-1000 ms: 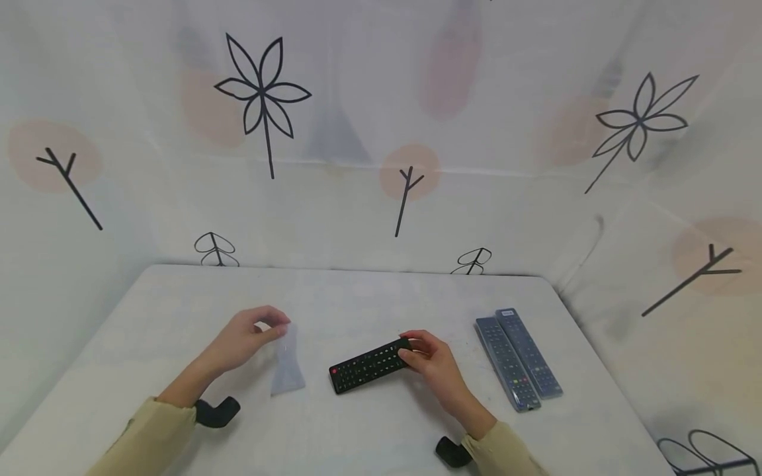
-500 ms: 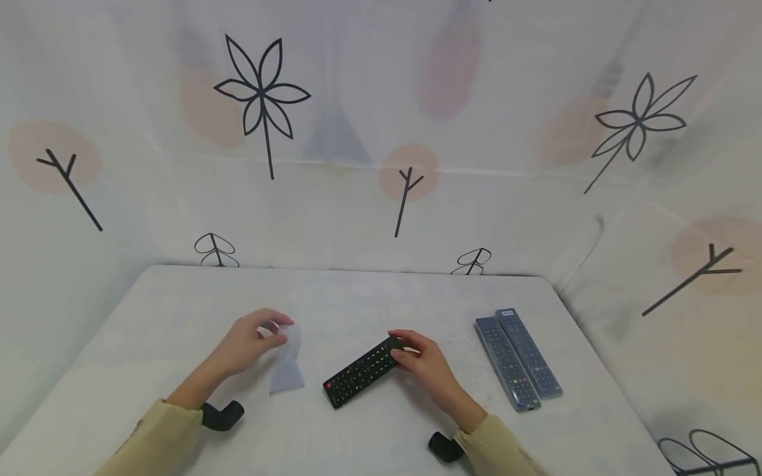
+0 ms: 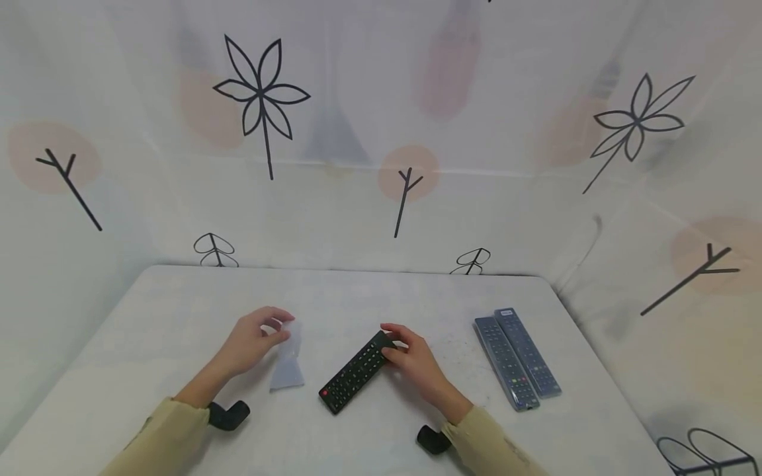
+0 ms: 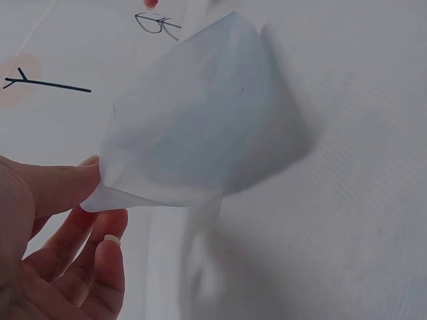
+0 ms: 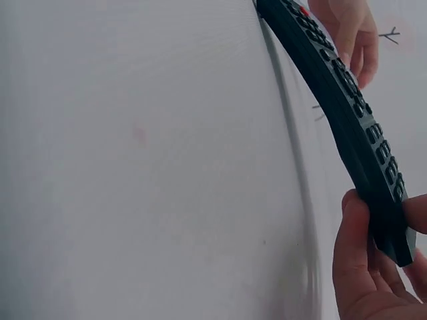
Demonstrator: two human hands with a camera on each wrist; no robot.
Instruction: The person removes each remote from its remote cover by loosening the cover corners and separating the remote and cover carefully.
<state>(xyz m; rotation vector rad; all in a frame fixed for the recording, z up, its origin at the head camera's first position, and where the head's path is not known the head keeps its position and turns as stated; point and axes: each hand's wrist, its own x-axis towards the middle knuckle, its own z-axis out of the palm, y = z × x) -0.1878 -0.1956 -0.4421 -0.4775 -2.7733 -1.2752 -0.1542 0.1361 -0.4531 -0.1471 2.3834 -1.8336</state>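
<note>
A black remote control [image 3: 354, 371] [image 5: 347, 107] lies slantwise on the white table [image 3: 381, 297], its red button at the near left end. My right hand [image 3: 411, 354] grips its far end between thumb [image 5: 350, 247] and fingers. To the left, my left hand [image 3: 256, 337] pinches the top of a thin clear plastic sleeve [image 3: 287, 360] [image 4: 193, 127]; the sleeve's lower end rests on the table. In the left wrist view the sleeve hangs open from my thumb [image 4: 60, 187].
Two remotes in clear sleeves [image 3: 516, 360] lie side by side at the table's right. A printed white cloth backdrop [image 3: 381, 132] rises behind and beside the table. Black wrist-camera mounts [image 3: 229, 415] sit under both sleeves.
My right hand has swung the black remote's far end leftward and away, so it now lies more steeply. The left hand and sleeve have barely moved.
</note>
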